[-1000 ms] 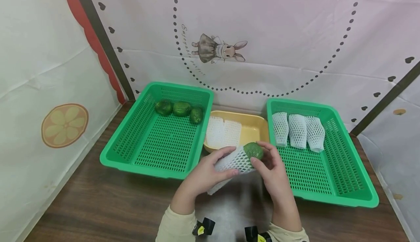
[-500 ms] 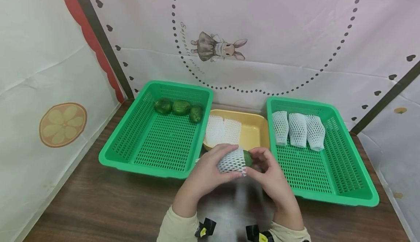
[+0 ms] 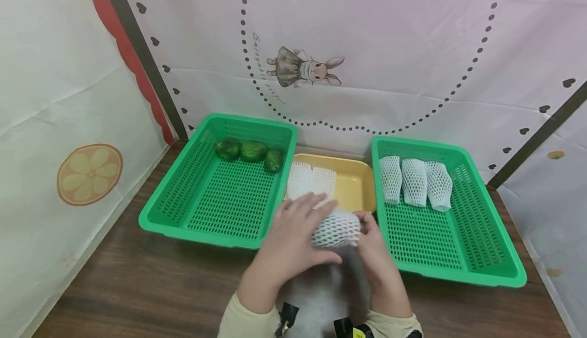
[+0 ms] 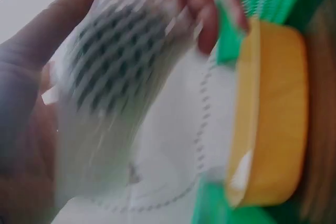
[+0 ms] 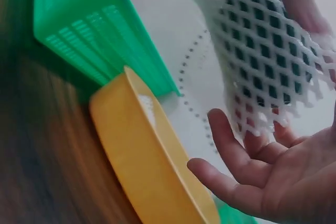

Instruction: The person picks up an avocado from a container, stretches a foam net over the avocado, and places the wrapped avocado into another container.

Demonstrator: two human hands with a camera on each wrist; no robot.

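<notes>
A dark green, roundish fruit point(image 5: 268, 40) shows through the mesh of a white foam net sleeve point(image 3: 337, 229), held above the table between both hands. My right hand point(image 3: 377, 249) pinches the sleeve's right end, near the mesh edge. With fingers outstretched and thumb apart, my left hand point(image 3: 291, 241) lies along the sleeve's left side. In the left wrist view, the long tail of the sleeve point(image 4: 94, 150) hangs below the fruit, blurred. The mesh now covers the fruit to its right end.
On the left, a green basket point(image 3: 183, 226) holds three green fruits point(image 3: 253, 151). A yellow tray point(image 3: 355, 190) with flat foam sleeves point(image 3: 324, 182) stands in the middle. Three sleeved fruits point(image 3: 415, 182) lie in the right green basket point(image 3: 481, 274). A printed cloth point(image 3: 390, 47) hangs behind.
The net sleeve has been drawn rightward over the fruit's bare green end. My left hand has loosened and spread its fingers; my right hand has shifted to the sleeve's edge.
</notes>
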